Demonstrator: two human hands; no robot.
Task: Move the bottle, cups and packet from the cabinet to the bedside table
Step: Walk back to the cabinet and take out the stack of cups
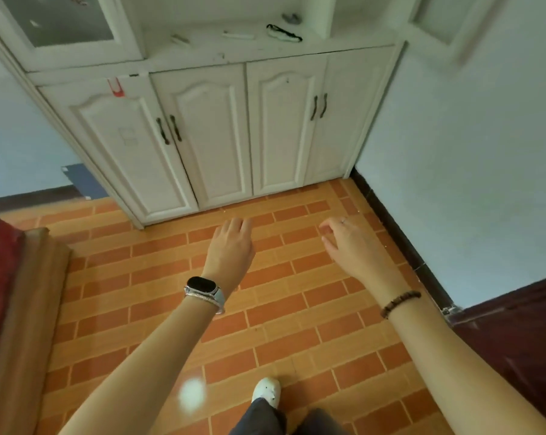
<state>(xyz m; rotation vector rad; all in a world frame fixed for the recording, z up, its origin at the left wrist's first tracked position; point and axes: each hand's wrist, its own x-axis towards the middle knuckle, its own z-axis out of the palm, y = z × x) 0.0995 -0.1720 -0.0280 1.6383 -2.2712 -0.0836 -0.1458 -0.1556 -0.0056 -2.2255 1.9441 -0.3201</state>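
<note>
A white cabinet [221, 133] with several closed lower doors stands ahead against the wall. Its open shelf [234, 48] holds only small items: a black cord [284, 32], a grey object [292, 17] and white bits. No bottle, cup or packet shows in view. My left hand [232, 243], with a watch on the wrist, reaches forward over the floor, fingers loosely spread and holding nothing. My right hand [348, 238], with a bead bracelet on the wrist, is also stretched out, fingers apart and empty. Both hands hang short of the cabinet doors.
Orange brick-pattern floor [265, 293] lies between me and the cabinet. A wooden bed frame with red bedding [1, 277] is at the left. A white wall [469, 183] and a dark door [522, 340] close the right side. My white shoe [267, 390] is below.
</note>
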